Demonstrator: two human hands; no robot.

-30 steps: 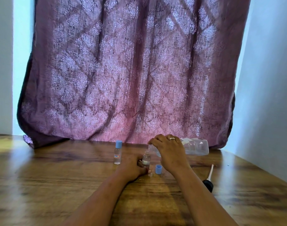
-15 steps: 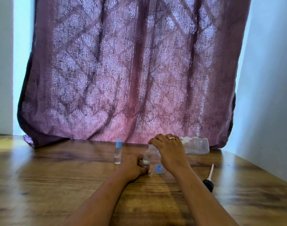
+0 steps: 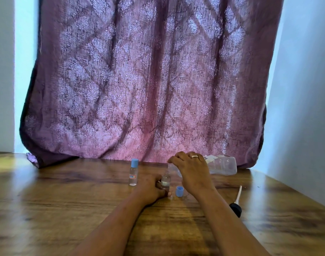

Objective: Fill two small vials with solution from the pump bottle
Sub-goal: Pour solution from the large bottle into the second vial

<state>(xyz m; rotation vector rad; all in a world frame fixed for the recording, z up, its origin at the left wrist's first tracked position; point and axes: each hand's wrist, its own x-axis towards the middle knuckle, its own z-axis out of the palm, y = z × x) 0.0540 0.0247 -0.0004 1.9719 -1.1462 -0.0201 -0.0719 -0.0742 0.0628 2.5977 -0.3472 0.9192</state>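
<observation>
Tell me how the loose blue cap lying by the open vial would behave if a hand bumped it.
The blue cap looks small and plastic, so it is probably very light and would skid easily on the smooth wooden table. It seems to rest on a flat end, so it likely slides rather than rolls; if tipped onto its round side, it could roll away.

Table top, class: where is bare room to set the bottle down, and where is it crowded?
Bare: the table left of the capped vial, and beyond the pump head. Crowded: around the open vial and loose cap.
</observation>
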